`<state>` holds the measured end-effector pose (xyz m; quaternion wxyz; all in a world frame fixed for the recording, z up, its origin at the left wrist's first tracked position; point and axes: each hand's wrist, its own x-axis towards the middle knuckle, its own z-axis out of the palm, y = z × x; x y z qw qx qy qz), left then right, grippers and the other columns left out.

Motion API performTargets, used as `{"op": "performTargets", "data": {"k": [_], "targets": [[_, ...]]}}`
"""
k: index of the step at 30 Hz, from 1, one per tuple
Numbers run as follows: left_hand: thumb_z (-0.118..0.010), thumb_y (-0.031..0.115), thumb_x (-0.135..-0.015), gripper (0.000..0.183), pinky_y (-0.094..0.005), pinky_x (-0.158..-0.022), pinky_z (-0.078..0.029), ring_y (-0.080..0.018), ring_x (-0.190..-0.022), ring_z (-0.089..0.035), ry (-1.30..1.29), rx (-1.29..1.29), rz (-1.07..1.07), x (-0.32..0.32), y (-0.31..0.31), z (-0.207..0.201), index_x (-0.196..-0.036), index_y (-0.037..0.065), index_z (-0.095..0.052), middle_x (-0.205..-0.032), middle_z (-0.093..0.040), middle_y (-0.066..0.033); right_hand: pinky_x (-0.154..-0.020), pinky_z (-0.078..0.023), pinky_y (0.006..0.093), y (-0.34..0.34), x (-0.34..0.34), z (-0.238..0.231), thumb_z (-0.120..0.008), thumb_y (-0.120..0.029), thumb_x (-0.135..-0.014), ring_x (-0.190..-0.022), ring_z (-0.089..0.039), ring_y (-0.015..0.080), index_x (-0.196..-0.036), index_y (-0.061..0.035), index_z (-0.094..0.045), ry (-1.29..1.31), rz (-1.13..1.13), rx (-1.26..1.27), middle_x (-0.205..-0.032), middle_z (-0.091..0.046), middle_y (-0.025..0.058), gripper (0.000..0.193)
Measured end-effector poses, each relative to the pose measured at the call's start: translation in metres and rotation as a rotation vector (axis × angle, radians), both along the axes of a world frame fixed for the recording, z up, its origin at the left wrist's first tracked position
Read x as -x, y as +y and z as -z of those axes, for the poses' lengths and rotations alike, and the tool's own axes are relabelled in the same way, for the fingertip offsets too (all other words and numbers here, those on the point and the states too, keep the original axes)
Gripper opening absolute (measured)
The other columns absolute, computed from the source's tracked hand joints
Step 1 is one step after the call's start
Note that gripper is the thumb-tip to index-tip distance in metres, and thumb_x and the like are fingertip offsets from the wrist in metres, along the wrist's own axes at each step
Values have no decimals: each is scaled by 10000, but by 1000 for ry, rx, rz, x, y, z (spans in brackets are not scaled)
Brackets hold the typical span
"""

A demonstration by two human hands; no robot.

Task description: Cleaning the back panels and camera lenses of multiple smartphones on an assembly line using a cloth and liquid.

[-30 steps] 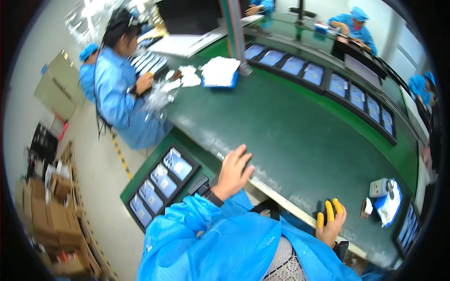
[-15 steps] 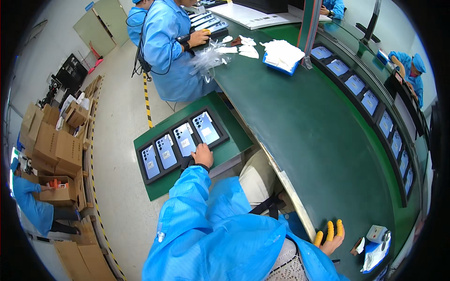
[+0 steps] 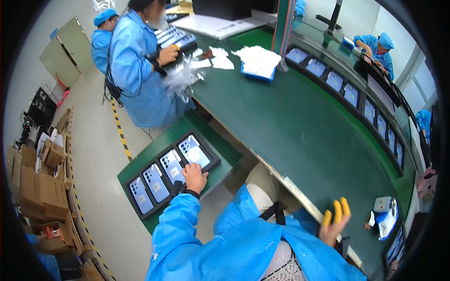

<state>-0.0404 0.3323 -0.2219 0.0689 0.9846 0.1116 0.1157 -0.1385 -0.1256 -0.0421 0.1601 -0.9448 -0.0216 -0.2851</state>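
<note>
My left hand is at the near long edge of a black tray, its fingers curled over the rim beside the phones; the thumb side is partly hidden. Several blue phones lie back up in the tray's slots: one phone by my fingertips, another phone beside it, and more toward the near left end. The tray rests on a green side board. Over the bench edge at the right, my right hand is raised with nothing in it. Its fingers are spread, several wearing yellow finger cots.
The green workbench curves along my right. Trays of phones line its far side. A blue box of white wipes, clear plastic film and a bottle stand on it. A co-worker works at the far left, near cartons.
The view has swung to the right, so the scene sits further left. My left hand stays at the tray's edge. My right hand has risen, its fingers still spread.
</note>
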Motion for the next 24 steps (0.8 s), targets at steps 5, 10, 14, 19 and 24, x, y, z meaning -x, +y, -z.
{"op": "performTargets", "data": {"k": [5,10,14,19,24], "targets": [[-738,246,-733,312,-465,-897,-286,-322,-1005,-460,-105,237,163,42,-2,-59,-878,53,-542,-953,-516,-117,-794,-500,333,123,-56,-5,-653,-61,-833,-888,-631,293,-1120,-22,-641,450,-717,-482,-1015,-632,167,290],[-749,207,-710,337,-442,-886,-280,-311,-972,-457,-101,350,289,95,-8,-84,-908,60,-518,-925,-492,-105,-800,-502,300,224,-82,71,-591,-367,-936,-890,-613,172,-1357,35,-405,1140,-609,-864,-1137,-608,139,611],[-765,163,-686,354,-429,-862,-288,-309,-947,-466,-103,410,378,124,-12,-99,-920,60,-520,-921,-495,-102,-862,-530,363,260,-79,67,-577,-337,-956,-1095,-574,208,-1430,-31,-276,1710,-408,-1447,-1271,-512,127,639],[-733,197,-735,406,-433,-943,-314,-330,-1046,-481,-21,418,276,146,26,-96,-1049,36,-533,-1053,-530,-145,-737,-582,320,269,-54,64,-589,-214,-940,-998,-608,202,-1295,19,-397,1377,-587,-1298,-1201,-551,147,467],[-621,330,-882,528,-484,-983,-381,-422,-1122,-502,-57,108,-559,212,154,-16,-1211,-69,-513,-1190,-549,-266,-677,-517,355,264,-50,45,-653,-234,-880,-852,-641,250,-1252,44,-418,1259,-785,-1029,-956,-620,191,520]]}}
